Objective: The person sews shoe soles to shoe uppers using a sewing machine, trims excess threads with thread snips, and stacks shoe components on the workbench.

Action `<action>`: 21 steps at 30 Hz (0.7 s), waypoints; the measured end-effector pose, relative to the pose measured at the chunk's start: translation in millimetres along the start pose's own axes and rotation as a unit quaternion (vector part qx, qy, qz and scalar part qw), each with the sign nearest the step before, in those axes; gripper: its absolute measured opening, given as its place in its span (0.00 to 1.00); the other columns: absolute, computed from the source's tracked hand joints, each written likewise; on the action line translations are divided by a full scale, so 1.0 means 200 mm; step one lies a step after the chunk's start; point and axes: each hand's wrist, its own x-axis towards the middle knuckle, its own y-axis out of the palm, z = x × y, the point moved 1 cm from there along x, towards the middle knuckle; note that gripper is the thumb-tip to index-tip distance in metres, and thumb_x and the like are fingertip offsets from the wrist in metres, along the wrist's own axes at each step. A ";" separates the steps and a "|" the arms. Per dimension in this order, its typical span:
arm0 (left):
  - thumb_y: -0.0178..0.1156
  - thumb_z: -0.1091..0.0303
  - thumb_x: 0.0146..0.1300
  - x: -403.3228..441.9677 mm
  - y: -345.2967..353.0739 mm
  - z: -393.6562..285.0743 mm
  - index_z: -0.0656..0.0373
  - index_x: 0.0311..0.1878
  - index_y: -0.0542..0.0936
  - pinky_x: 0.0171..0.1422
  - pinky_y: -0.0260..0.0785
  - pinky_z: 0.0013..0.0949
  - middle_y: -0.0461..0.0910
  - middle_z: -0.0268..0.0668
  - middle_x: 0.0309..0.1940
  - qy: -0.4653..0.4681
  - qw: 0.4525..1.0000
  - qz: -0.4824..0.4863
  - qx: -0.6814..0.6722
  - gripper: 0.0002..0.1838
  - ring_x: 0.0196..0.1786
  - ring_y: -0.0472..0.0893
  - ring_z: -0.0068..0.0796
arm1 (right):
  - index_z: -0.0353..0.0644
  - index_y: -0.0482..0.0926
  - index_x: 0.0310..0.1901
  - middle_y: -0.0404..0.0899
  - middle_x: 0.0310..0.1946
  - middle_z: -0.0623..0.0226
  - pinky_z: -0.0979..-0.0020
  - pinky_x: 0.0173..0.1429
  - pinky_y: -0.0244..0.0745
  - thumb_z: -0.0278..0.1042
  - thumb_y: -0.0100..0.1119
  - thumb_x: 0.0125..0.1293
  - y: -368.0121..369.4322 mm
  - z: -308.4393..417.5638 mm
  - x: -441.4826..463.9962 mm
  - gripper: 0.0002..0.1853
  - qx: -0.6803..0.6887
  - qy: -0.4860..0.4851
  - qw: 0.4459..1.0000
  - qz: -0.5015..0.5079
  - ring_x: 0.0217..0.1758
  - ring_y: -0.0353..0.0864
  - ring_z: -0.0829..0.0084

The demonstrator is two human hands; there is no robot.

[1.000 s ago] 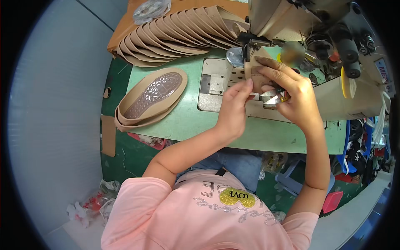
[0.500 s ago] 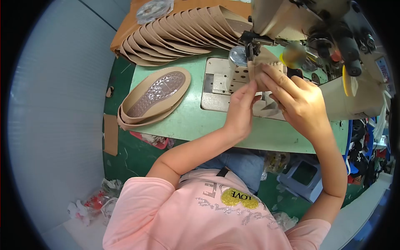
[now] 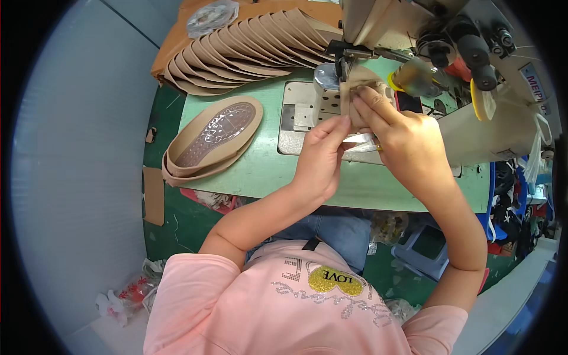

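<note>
A beige shoe upper (image 3: 362, 77) lies under the presser foot (image 3: 342, 68) of a sewing machine (image 3: 384, 23). My left hand (image 3: 319, 157) pinches its near edge between thumb and fingers, just in front of the needle area. My right hand (image 3: 408, 133) lies over the same piece, its fingertips pressing on it. A pair of scissors (image 3: 360, 142) pokes out of the right palm, silver blades pointing left; its handles are hidden by the hand. To the left, a beige shoe piece with a shiny, dotted insole (image 3: 216, 133) rests on another one.
A long overlapping row of beige shoe pieces (image 3: 236, 50) fills the back of the green table (image 3: 260, 177). A clear plastic bag (image 3: 212, 18) lies behind it. A yellow-rimmed round item (image 3: 414, 78) stands right of the needle. A blue-grey box (image 3: 421, 251) is on the floor.
The whole view has shifted a little, so things sit further left. The scissors blades show more plainly between my hands. Both hands stay on the shoe upper at the presser foot.
</note>
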 end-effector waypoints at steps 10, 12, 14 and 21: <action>0.54 0.63 0.68 0.06 -0.01 -0.03 0.56 0.43 0.79 0.53 0.64 0.31 0.80 0.29 0.38 -0.014 1.000 -0.014 0.007 0.09 0.44 0.76 0.21 | 0.45 0.78 0.51 0.77 0.53 0.71 0.70 0.34 0.78 0.22 0.62 0.44 -0.02 -0.03 0.06 0.27 0.040 0.028 0.998 -0.027 0.31 0.82 0.67; 0.55 0.63 0.67 0.06 -0.01 -0.02 0.55 0.43 0.79 0.52 0.64 0.30 0.80 0.28 0.37 -0.011 1.000 -0.015 0.003 0.08 0.42 0.76 0.20 | 0.44 0.78 0.51 0.77 0.53 0.71 0.70 0.35 0.78 0.22 0.62 0.45 -0.01 -0.03 0.06 0.25 0.051 0.027 0.998 -0.032 0.33 0.82 0.67; 0.55 0.64 0.67 0.07 0.00 -0.02 0.55 0.43 0.79 0.51 0.64 0.30 0.80 0.28 0.38 -0.022 0.999 -0.033 0.012 0.08 0.40 0.75 0.19 | 0.42 0.78 0.47 0.78 0.48 0.69 0.71 0.32 0.77 0.23 0.59 0.48 0.00 -0.05 0.07 0.21 0.043 0.006 0.997 -0.065 0.29 0.82 0.69; 0.54 0.63 0.67 0.09 0.02 -0.07 0.56 0.48 0.77 0.51 0.65 0.31 0.78 0.31 0.42 -0.061 0.996 -0.066 0.022 0.11 0.45 0.74 0.20 | 0.42 0.79 0.44 0.79 0.46 0.68 0.71 0.30 0.76 0.21 0.58 0.46 0.02 -0.06 0.09 0.19 0.026 -0.003 0.996 -0.088 0.27 0.81 0.70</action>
